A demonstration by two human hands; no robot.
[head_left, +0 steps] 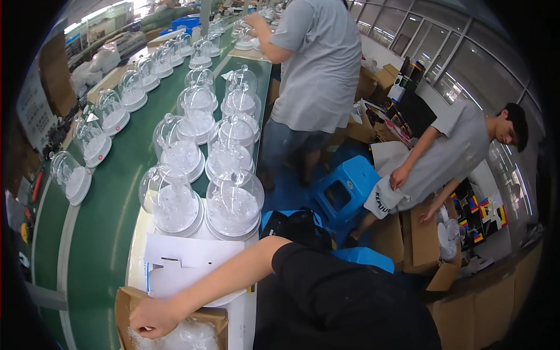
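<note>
Clear plastic packing heaped under the right hand

Along the left, a row of clear domes on white bases lines the green belt. Next comes an open carton at the near edge, cut off by the lower rim of the view, with the plastic inside it. The right hand is over the carton's left part, its forearm slanting in from the right. Its fingers look curled, with something small and pale showing at them — whether they are clamped on it, I cannot tell. From them the packing lies just below and to the right, a loose heap with no readable long axis. The left hand is out of view, so the right is the nearer one shown.

Beyond the carton lies folded white card — then more covered domes in close rows. Farther right are a standing co-worker, a blue stool and a second co-worker beside a brown box.
</note>
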